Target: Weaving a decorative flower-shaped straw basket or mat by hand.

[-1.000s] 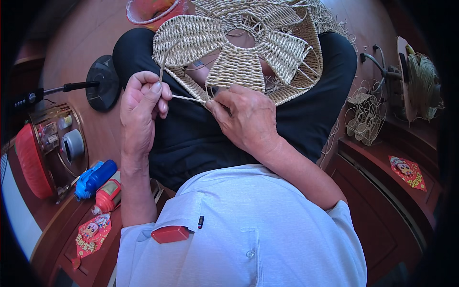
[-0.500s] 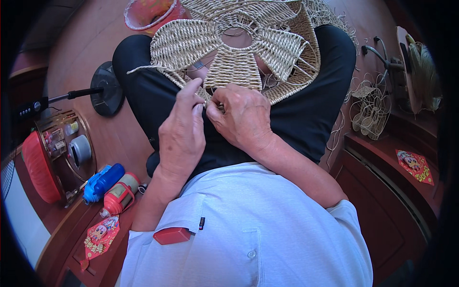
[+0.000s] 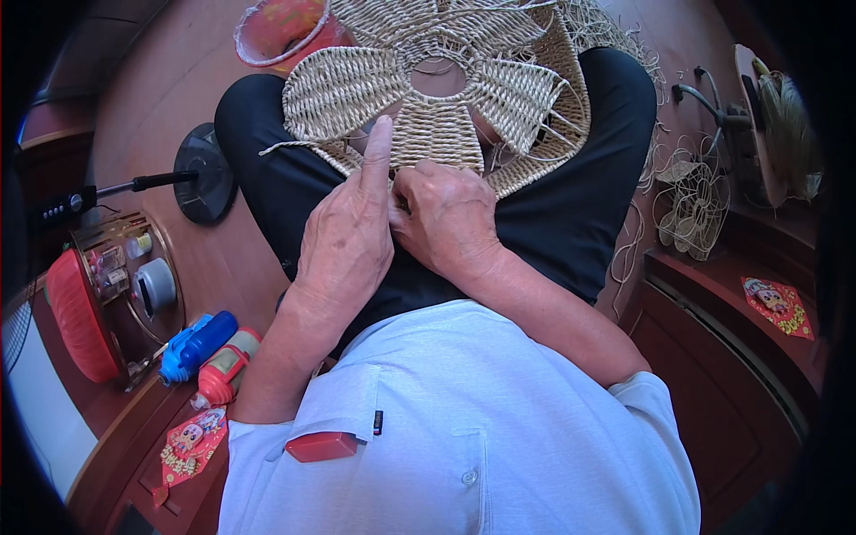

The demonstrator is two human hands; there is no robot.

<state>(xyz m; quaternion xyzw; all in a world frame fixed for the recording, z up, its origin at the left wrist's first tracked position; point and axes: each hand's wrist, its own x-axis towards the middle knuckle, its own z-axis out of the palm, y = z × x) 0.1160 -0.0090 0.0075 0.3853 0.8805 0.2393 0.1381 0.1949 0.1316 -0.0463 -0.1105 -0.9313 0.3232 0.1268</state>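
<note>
1. Woven piece lies on dark trousers.
2. Strand end now loose, left of piece; left hand no longer holds it.
3. Left hand now at piece's near edge, index extended; grip hidden, cannot tell.
4. Right hand: same edge, fingers curled; contents cannot tell.

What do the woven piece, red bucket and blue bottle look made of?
Woven piece: twisted plant-fibre cord, likely straw or seagrass, though paper cord is possible; tan, slight sheen, ropy strands.
Red bucket: probably plastic, judging by its smooth wall; pale rim material unclear.
Blue bottle: smooth, evenly coloured; plastic or coated metal, can't tell.
</note>
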